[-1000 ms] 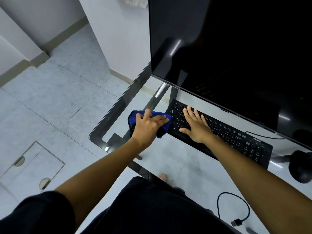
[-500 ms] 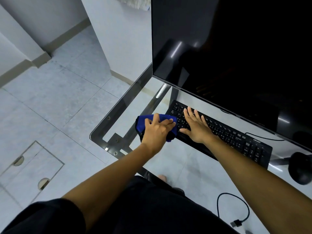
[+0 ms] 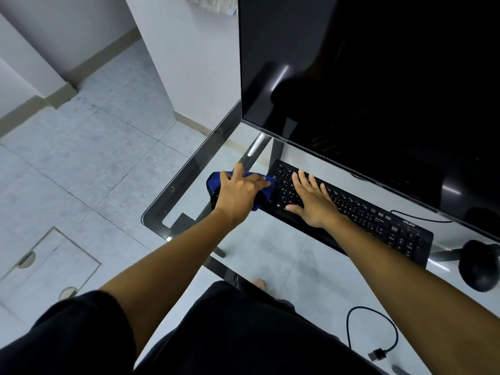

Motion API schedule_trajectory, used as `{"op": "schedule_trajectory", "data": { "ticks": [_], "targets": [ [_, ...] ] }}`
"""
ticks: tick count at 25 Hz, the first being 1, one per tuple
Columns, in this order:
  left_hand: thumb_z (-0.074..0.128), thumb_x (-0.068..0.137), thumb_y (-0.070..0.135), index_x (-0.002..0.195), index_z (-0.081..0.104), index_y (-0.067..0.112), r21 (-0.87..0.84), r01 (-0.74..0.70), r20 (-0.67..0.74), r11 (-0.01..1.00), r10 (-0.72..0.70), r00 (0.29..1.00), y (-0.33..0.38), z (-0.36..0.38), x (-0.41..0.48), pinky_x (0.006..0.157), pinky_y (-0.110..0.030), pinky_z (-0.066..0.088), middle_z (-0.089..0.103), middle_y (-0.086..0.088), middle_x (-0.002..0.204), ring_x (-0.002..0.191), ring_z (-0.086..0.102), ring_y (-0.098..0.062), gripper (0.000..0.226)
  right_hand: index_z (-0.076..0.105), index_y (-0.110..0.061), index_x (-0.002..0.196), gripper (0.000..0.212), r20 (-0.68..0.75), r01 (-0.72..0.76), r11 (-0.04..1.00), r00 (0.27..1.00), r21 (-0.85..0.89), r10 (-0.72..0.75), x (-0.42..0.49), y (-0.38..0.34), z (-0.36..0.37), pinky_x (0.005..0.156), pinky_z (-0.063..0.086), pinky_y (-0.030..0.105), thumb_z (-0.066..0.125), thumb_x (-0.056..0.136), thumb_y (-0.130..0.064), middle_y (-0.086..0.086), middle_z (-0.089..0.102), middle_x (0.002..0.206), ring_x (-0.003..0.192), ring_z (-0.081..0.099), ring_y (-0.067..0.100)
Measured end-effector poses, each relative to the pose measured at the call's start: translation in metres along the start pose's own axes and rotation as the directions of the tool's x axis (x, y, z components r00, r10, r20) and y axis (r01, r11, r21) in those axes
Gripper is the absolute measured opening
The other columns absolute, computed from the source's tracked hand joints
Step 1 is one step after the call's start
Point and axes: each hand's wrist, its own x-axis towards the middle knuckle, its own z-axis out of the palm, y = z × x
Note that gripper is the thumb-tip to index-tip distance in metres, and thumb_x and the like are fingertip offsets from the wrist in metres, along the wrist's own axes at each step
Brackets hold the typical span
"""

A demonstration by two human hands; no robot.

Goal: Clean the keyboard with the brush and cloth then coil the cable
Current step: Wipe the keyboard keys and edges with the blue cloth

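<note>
While the flat right hand [image 3: 312, 203] rested on the black keyboard [image 3: 378, 226], the left hand [image 3: 239, 194] pressed blue cloth [image 3: 213, 184] against its end. Both hands' fingers lay extended.

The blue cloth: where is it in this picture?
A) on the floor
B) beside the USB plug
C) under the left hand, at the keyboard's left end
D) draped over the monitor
C: the left hand presses the blue cloth at the left end of the keyboard.
</note>
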Motion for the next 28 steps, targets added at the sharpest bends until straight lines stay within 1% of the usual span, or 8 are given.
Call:
{"op": "schedule_trajectory", "data": {
  "ticks": [3, 8, 10, 16, 19, 21, 24, 28],
  "targets": [
    [0.056, 0.088, 0.011, 0.14, 0.039, 0.035, -0.045, 0.077, 0.016, 0.996, -0.077, 0.997, 0.003, -0.003, 0.003, 0.09, -0.044, 0.037, 0.046, 0.014, 0.142, 0.119, 0.033, -0.027, 0.059, -0.012, -0.02, 0.15, 0.083, -0.004, -0.012, 1.0, 1.0, -0.01, 0.012, 0.001, -0.001, 0.001, 0.12, -0.005, 0.042, 0.046, 0.094, -0.043, -0.002, -0.02, 0.158, 0.146, -0.017, 0.02],
    [0.06, 0.088, 0.014, 0.142, 0.037, 0.032, -0.003, -0.079, 0.013, 0.997, 0.079, 0.997, 0.025, 0.001, -0.008, 0.094, -0.046, 0.036, 0.044, 0.011, 0.144, 0.123, 0.033, -0.028, 0.061, -0.013, -0.02, 0.15, 0.083, -0.005, -0.016, 1.0, 1.0, -0.017, 0.016, 0.001, -0.003, 0.001, 0.119, -0.005, 0.042, 0.045, 0.095, -0.042, -0.002, -0.02, 0.158, 0.146, -0.017, 0.02],
    [0.058, 0.088, 0.012, 0.141, 0.037, 0.034, 0.012, -0.087, -0.009, 0.996, 0.087, 0.996, 0.014, 0.002, -0.006, 0.093, -0.045, 0.036, 0.043, 0.013, 0.145, 0.121, 0.034, -0.027, 0.062, -0.012, -0.02, 0.15, 0.083, -0.013, -0.014, 1.0, 1.0, -0.015, 0.014, 0.0, -0.002, 0.0, 0.119, -0.005, 0.041, 0.045, 0.095, -0.043, -0.002, -0.02, 0.158, 0.146, -0.017, 0.019],
    [0.058, 0.086, 0.004, 0.138, 0.044, 0.034, -0.03, 0.066, 0.034, 0.997, -0.065, 0.997, -0.02, 0.004, 0.014, 0.088, -0.043, 0.036, 0.048, 0.014, 0.14, 0.117, 0.033, -0.026, 0.062, -0.012, -0.02, 0.15, 0.084, -0.021, -0.037, 0.999, 0.999, -0.003, 0.037, -0.001, -0.006, 0.0, 0.12, -0.004, 0.042, 0.047, 0.094, -0.041, -0.002, -0.02, 0.158, 0.146, -0.016, 0.019],
    [0.053, 0.087, 0.001, 0.136, 0.048, 0.034, -0.176, 0.162, 0.006, 0.971, -0.164, 0.986, -0.021, 0.001, 0.019, 0.086, -0.041, 0.033, 0.052, 0.013, 0.138, 0.113, 0.035, -0.026, 0.059, -0.012, -0.02, 0.15, 0.084, -0.004, -0.038, 0.999, 0.999, -0.006, 0.038, -0.001, -0.007, 0.0, 0.12, -0.004, 0.042, 0.047, 0.095, -0.041, -0.002, -0.02, 0.158, 0.146, -0.017, 0.02],
    [0.051, 0.089, 0.001, 0.138, 0.045, 0.034, -0.218, 0.113, -0.014, 0.969, -0.119, 0.993, -0.016, 0.001, 0.018, 0.087, -0.04, 0.032, 0.048, 0.013, 0.142, 0.113, 0.035, -0.025, 0.06, -0.012, -0.02, 0.15, 0.084, -0.009, -0.035, 0.999, 0.999, -0.018, 0.035, -0.001, -0.006, -0.001, 0.12, -0.003, 0.043, 0.047, 0.094, -0.042, -0.002, -0.02, 0.158, 0.146, -0.016, 0.02],
    [0.052, 0.089, 0.001, 0.142, 0.037, 0.034, -0.138, -0.006, 0.02, 0.99, 0.009, 1.0, -0.011, 0.003, 0.009, 0.094, -0.043, 0.032, 0.039, 0.013, 0.149, 0.119, 0.032, -0.024, 0.065, -0.014, -0.02, 0.15, 0.084, 0.002, -0.036, 0.999, 0.999, -0.024, 0.036, -0.001, -0.006, -0.001, 0.12, -0.003, 0.043, 0.046, 0.094, -0.043, -0.002, -0.02, 0.158, 0.146, -0.017, 0.02],
    [0.055, 0.089, 0.003, 0.142, 0.038, 0.034, -0.07, -0.064, 0.044, 0.995, 0.068, 0.997, -0.019, 0.004, -0.015, 0.091, -0.039, 0.029, 0.039, 0.012, 0.149, 0.116, 0.033, -0.022, 0.063, -0.014, -0.02, 0.15, 0.083, 0.0, -0.043, 0.999, 0.999, -0.02, 0.043, -0.002, -0.007, -0.001, 0.12, -0.004, 0.042, 0.045, 0.095, -0.042, -0.002, -0.021, 0.158, 0.146, -0.017, 0.02]
  ]
}}
